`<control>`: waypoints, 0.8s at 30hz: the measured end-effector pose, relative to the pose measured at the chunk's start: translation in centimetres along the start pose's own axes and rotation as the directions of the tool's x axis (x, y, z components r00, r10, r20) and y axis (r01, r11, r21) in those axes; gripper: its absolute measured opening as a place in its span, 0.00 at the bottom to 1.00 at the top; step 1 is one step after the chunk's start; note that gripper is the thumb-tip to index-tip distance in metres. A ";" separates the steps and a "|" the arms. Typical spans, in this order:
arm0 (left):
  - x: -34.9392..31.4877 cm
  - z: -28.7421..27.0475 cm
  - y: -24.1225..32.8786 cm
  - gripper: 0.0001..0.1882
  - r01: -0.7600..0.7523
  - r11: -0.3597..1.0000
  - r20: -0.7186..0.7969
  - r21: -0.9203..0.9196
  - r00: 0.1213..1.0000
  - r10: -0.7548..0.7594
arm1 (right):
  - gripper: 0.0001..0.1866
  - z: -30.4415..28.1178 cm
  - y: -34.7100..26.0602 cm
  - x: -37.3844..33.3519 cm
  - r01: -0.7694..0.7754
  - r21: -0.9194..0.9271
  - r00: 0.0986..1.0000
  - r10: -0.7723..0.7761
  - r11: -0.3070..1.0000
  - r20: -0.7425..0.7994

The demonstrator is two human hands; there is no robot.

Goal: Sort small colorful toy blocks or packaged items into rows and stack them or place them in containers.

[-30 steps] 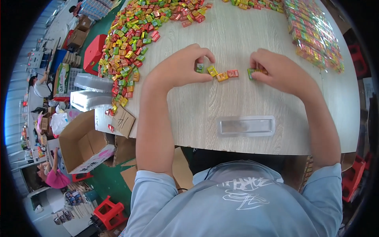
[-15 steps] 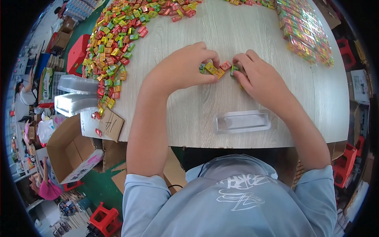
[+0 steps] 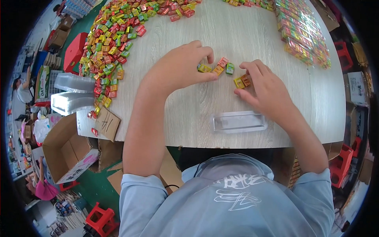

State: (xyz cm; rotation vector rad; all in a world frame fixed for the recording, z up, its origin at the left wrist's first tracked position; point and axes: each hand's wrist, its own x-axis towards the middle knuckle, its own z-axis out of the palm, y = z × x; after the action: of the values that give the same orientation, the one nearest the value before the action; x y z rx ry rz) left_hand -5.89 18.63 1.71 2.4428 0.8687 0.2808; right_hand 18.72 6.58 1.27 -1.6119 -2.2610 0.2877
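Note:
My left hand point(image 3: 183, 67) rests on the table with thumb and fingers apart, curved around a yellow wrapped candy point(image 3: 204, 68). An orange candy point(image 3: 218, 70) lies by its thumb tip, and a red candy point(image 3: 223, 62) touches that one. Between my hands sits a green candy point(image 3: 229, 68). My right hand point(image 3: 266, 85) is also spread, its fingers and thumb arched around a yellow candy point(image 3: 239, 82) and a dark orange candy point(image 3: 245, 80) side by side. Nearer to me lies a clear plastic tray point(image 3: 239, 122), with no candy in it.
A large heap of wrapped candies point(image 3: 114, 43) covers the table's left and far side. Clear-wrapped candy packs point(image 3: 302, 35) lie at the far right. Stacked clear trays point(image 3: 73, 102) stand at the left edge, near a cardboard flap point(image 3: 106, 123) and an open carton point(image 3: 69, 152).
My right hand has moved slightly right and nearer to me, away from the green candy, which now lies free. A yellow and a dark orange candy now show within its fingers.

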 end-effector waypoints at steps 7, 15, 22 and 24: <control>0.2 0.9 0.8 0.20 0.028 0.993 -0.064 0.111 0.998 -0.021 | 0.20 0.4 0.2 0.0 -0.054 0.065 0.999 0.054 0.996 -0.003; 0.0 0.6 0.6 0.17 0.061 0.983 -0.067 0.171 0.996 -0.051 | 0.15 0.2 0.7 0.6 -0.145 0.088 0.989 0.146 0.986 -0.009; -0.1 0.9 1.0 0.17 0.003 0.962 -0.151 0.273 0.988 0.040 | 0.13 0.1 0.6 1.1 -0.102 0.083 0.995 0.103 0.991 -0.011; 0.1 1.3 1.0 0.16 -0.031 0.941 -0.192 0.338 0.976 0.101 | 0.13 0.2 0.5 1.1 -0.119 0.084 0.993 0.119 0.989 -0.004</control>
State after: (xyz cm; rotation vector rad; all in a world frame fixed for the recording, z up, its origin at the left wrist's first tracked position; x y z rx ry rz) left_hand -4.83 17.56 1.15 2.7990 0.9915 0.4520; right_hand 18.77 7.76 1.10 -1.7037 -2.1207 0.3989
